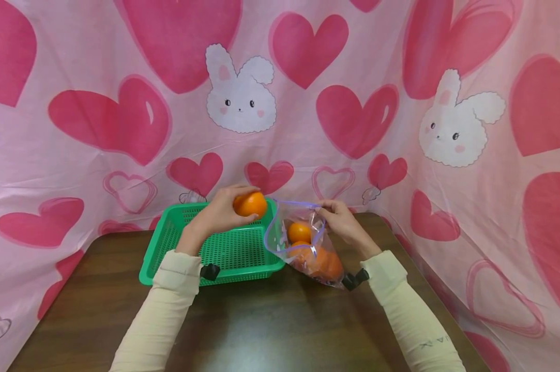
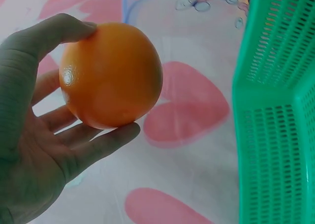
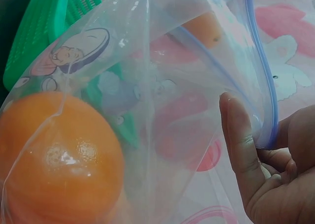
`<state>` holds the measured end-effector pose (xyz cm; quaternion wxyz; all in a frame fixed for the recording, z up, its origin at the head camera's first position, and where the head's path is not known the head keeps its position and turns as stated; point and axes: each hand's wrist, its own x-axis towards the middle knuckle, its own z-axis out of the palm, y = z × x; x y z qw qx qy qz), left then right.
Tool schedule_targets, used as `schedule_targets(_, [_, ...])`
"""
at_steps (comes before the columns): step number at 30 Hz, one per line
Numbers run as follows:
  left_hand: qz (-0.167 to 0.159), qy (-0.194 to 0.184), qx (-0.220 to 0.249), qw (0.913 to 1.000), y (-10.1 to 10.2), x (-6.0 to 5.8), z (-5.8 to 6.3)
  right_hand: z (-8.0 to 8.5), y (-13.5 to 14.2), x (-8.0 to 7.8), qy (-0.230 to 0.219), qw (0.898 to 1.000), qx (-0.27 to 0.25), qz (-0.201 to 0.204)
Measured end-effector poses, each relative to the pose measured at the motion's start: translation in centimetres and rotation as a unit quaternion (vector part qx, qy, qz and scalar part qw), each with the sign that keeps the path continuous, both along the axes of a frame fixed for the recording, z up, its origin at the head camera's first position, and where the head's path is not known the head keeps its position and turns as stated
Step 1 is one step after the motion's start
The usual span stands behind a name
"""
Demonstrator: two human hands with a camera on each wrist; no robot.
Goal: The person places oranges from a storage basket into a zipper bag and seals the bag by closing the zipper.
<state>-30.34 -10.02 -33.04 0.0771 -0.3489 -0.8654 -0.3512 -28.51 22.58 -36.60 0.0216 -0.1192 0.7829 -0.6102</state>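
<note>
In the head view, the left hand (image 1: 220, 211) held an orange fruit (image 1: 253, 205) between its thumb and bent fingers, raised over the far right part of a green basket (image 1: 247, 274). That basket sat near the tabletop's far edge, toward its far left corner. Just right of it, nearer the tabletop's far right corner, a clear zip bag (image 1: 278, 237) with a purplish rim stood with its mouth spread, several more fruits (image 1: 328, 264) piled inside. The right hand (image 1: 340, 220) pinched the bag's rim on the right side. In the left wrist view, the thumb pressed one side of the fruit and the fingers spread along the other, the palm apart from it. In the right wrist view, the bag's blue-looking rim ran between the thumb and curled fingers, with a bagged fruit showing large through the plastic.
</note>
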Motion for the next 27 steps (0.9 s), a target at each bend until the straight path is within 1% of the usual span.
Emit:
schedule_targets(5, [-0.018, -0.002, 0.014, 0.9997, 0.8, 1.1, 0.6, 0.0, 0.0, 0.0, 0.000, 1.000, -0.001, 0.004])
schedule_targets(9, [-0.026, -0.004, 0.017, 0.9995, 1.4, 1.7, 0.8, -0.1, 0.1, 0.0, -0.003, 1.000, -0.006, 0.008])
schedule_targets(19, [-0.035, 0.006, 0.014, 0.9993, 2.5, 2.1, 0.7, -0.1, 0.2, -0.1, -0.007, 1.000, -0.010, 0.018])
schedule_targets(27, [-0.039, 0.015, 0.016, 0.9990, 3.3, 2.4, 0.6, -0.1, 0.1, -0.1, -0.016, 1.000, -0.019, 0.016])
